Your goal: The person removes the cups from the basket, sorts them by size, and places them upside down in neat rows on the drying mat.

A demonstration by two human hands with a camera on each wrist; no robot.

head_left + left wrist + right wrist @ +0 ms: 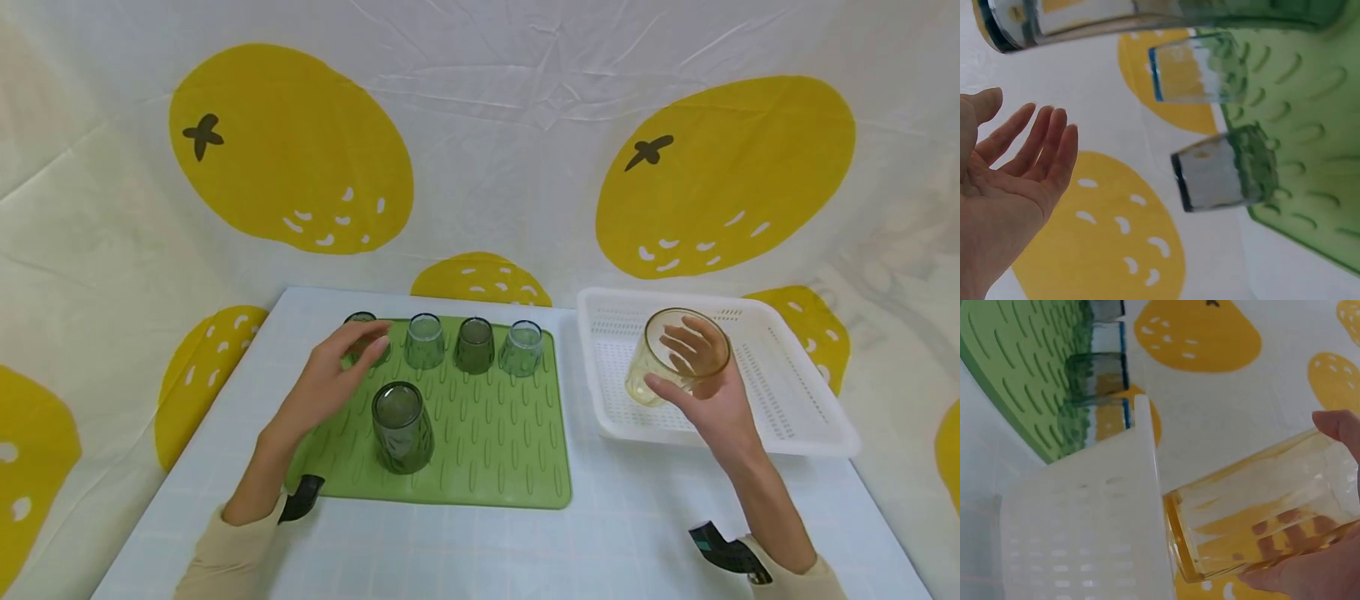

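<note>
My right hand (712,400) grips a clear amber drinking glass (641,371), thumb on one side and fingers on the other. The glass is tilted and appears above the white basket (592,383); its thick amber end points down beside the rim in the right wrist view. My left hand (330,371), fingers loosely bent and holding nothing, hovers over the left of the green drying mat (502,450). In the head view it partly hides a dark glass (362,317); the left wrist view shows it apart from the glasses. A larger dark green glass (403,429) stands nearer me.
Along the mat's back edge stand a blue-green glass (425,343), a smoky dark glass (474,348) and a pale blue glass (522,350). The table (487,550) has a pale cloth. A curtain with yellow fruit prints (292,158) hangs behind.
</note>
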